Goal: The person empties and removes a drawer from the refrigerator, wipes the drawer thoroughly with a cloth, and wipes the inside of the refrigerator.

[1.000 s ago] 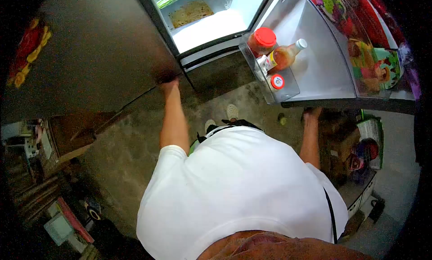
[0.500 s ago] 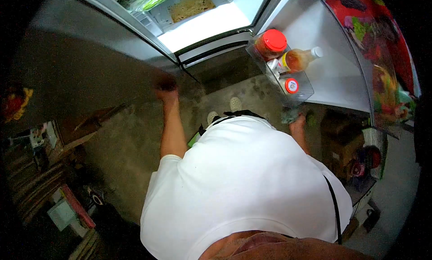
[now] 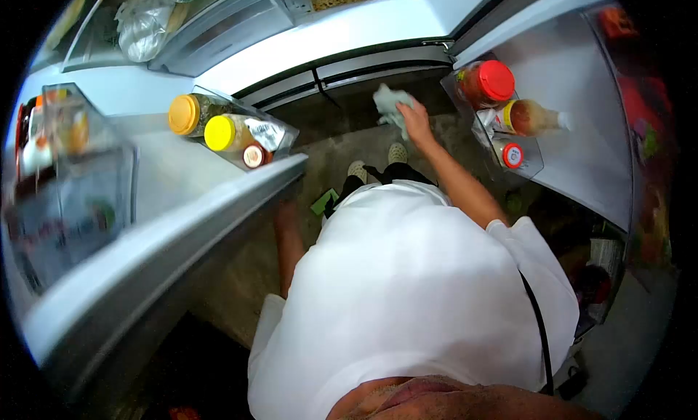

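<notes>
My right hand [image 3: 416, 122] is closed on a crumpled pale cloth [image 3: 390, 105], held in front of the fridge's lower front edge between the two doors. My left hand [image 3: 286, 213] is low beside the edge of the left fridge door [image 3: 218, 215]; it is dim and blurred, and its fingers are hidden. Both fridge doors stand open. The left door's shelf holds a jar with an orange lid [image 3: 183, 115] and a jar with a yellow lid [image 3: 220, 133]. On the right door [image 3: 574, 71] are a red-lidded jar [image 3: 496, 81] and a bottle of orange-brown liquid [image 3: 531, 118].
Inside the fridge are a clear drawer [image 3: 225, 38] and a plastic bag [image 3: 142, 31]. A small red-lidded jar [image 3: 512, 155] sits on the right door shelf. A green object [image 3: 323, 201] lies by my feet, and dark clutter is at the right.
The left door has swung open toward me, showing its shelves. My right hand has moved from beside the right door inward and forward with the cloth.
</notes>
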